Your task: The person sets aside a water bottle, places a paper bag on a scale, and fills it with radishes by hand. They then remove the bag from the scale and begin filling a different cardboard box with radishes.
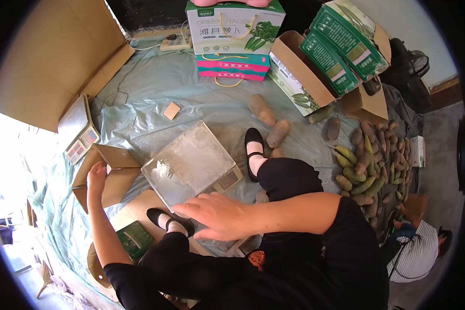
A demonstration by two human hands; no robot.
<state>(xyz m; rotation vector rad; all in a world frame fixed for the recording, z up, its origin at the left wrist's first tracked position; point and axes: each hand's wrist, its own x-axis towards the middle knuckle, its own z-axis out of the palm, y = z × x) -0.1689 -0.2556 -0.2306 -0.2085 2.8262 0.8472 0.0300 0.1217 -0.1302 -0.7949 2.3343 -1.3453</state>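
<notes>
My left hand [96, 181] is at the left, its fingers curled over the upper edge of a brown cardboard box [120, 178]. My right hand [219, 214] reaches across in front of my body, fingers stretched out and holding nothing. Its fingertips are close by the near edge of a flat weighing scale [204, 155]. The scale's metal plate is dusty, with a bright glare on its left part, and its display panel faces the right. Between my feet, the scale lies on the plastic sheet.
A second scale [82, 132] leans at the left by a big cardboard sheet [51, 57]. Radish gift boxes [235, 31] stand at the back, with open green cartons [341, 51] beside them. Heaped radishes [364, 160] lie at right, near a person in a striped top [416, 253].
</notes>
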